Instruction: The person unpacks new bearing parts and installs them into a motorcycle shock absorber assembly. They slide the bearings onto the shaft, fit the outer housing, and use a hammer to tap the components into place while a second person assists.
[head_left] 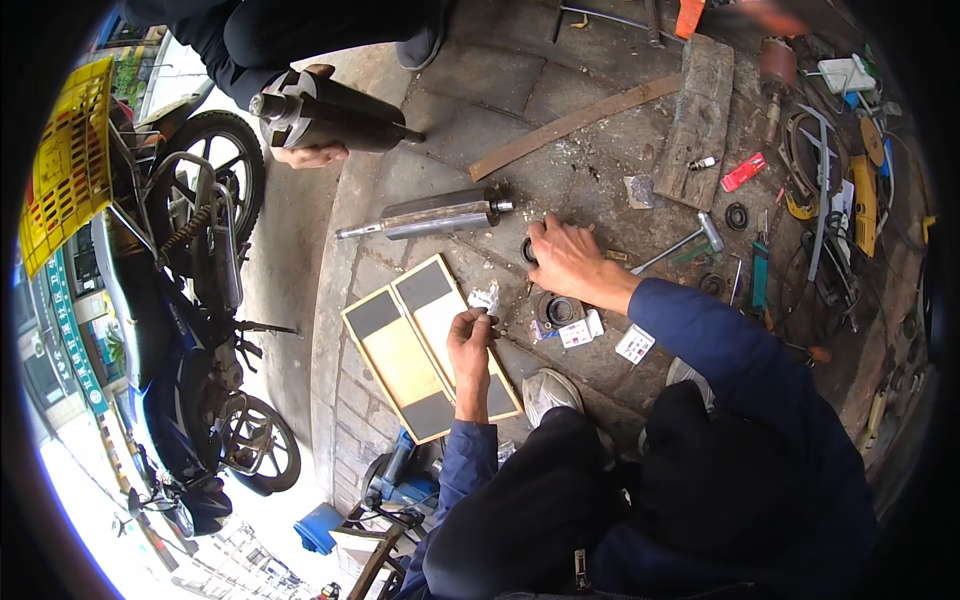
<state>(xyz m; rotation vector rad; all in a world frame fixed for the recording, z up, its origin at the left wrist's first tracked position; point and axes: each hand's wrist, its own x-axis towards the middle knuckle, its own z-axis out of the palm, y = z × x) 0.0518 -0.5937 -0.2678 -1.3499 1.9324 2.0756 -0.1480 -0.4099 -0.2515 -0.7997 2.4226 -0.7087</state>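
My left hand [469,347] is closed at the fingertips on a crumpled, shiny clear-silver wrapper [485,296], over the corner of a wood-framed board [408,345]. My right hand [572,258] reaches low over the paving, its fingers closed on a dark ring [528,250] that looks like a bearing, partly hidden by the fingers. Just below that hand a dark round bearing [561,310] lies beside a small white-and-red box [582,330]. A steel shaft with a thick, ridged middle [436,213] rests on the ground beyond my hands.
Another person's hand [310,156] holds a heavy metal cylinder [345,112] at the upper left. A hammer [710,232], red utility knife [743,172], wooden block [697,120] and yellow power tool [865,205] lie to the right. A motorcycle [165,340] stands at left.
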